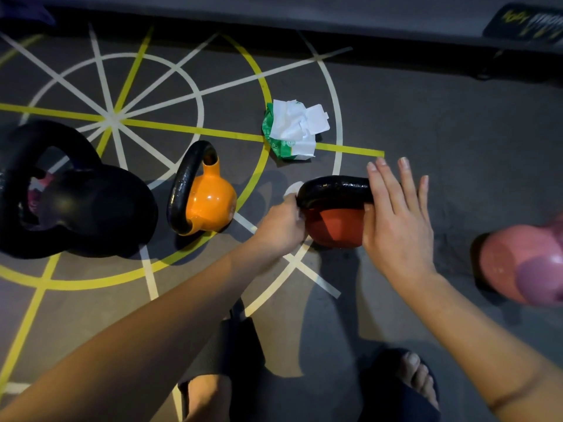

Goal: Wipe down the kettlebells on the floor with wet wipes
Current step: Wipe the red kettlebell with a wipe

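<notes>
**A:** So, where is the kettlebell that's getting cleaned?

**B:** The red kettlebell (pixel 333 228) stands on the grey floor (pixel 426 117) near the middle of the view. Its black handle is on top and runs left to right.

**A:** And the hands?

**B:** The left hand (pixel 283 222) is at the left end of that handle. Its fingers are curled round a white wipe (pixel 293 187), which is pressed to the handle where it bends down to the bell. A bit of the wipe pokes up above the knuckles. The right hand (pixel 396 220) lies over the right end of the handle with its fingers straight and slightly spread, gripping nothing. Its thumb is against the bell's right side.

**A:** What lies around it?

**B:** Just beyond the bell is the pack of wet wipes (pixel 289 132), green and white. Its lid is flipped open and a sheet is bunched out of the top, and it sits on a yellow line.

To the left is an orange kettlebell (pixel 213 202), with its black handle looping out to the left. Farther left is a large black kettlebell (pixel 100 205). Something pink shows through its handle, but I can't tell what it is.

At the right edge is a pink kettlebell (pixel 518 263), blurred. White and yellow lines and arcs cross the floor. At the bottom are the person's feet (pixel 417 379) in dark sandals.
</notes>
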Available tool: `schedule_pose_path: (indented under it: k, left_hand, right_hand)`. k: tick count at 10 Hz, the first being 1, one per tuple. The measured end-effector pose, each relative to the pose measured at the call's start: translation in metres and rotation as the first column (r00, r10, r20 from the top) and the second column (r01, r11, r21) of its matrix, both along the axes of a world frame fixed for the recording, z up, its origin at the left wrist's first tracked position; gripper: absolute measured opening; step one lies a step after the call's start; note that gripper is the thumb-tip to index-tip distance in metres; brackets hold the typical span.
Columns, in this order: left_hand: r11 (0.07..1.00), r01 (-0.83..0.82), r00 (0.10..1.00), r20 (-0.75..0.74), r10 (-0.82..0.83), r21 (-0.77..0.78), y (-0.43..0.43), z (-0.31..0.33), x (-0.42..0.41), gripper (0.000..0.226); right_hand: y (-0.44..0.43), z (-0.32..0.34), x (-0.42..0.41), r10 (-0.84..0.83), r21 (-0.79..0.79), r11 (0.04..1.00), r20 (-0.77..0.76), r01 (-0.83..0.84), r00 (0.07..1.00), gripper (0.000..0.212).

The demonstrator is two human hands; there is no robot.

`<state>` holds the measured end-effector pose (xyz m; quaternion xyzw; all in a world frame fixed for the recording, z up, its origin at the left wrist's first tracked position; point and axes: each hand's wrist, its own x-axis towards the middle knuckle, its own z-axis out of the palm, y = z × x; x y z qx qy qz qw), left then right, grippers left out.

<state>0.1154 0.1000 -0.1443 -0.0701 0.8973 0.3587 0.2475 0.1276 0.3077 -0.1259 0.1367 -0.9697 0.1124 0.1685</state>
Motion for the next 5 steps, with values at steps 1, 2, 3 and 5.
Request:
schedule_pose_path:
  k: [1, 2, 3, 5]
  left_hand:
    - [1.0, 0.011, 0.999, -0.031, -0.011, 0.021, -0.009, -0.004, 0.008, 0.027]
    - [0.998, 0.0, 0.98, -0.198, -0.011, -0.057, -0.014, -0.014, 0.006, 0.008]
    - [0.989, -0.023, 0.931, -0.365, -0.032, -0.146, -0.019, -0.025, 0.009, 0.014]
    - [0.995, -0.015, 0.833, -0.55, 0.065, 0.096, -0.018, -0.025, 0.011, 0.011]
  right_hand:
    - [0.0, 0.0, 0.0, 0.0, 0.001, 1.0, 0.006, 0.0, 1.0, 0.06]
    - [-0.001, 0.001, 0.0, -0.002, 0.0, 1.0, 0.012, 0.002, 1.0, 0.06]
    - [0.0, 0.002, 0.0, -0.004, 0.005, 1.0, 0.011, 0.004, 1.0, 0.06]
    - [-0.001, 0.002, 0.0, -0.01, 0.004, 1.0, 0.006, 0.01, 1.0, 0.06]
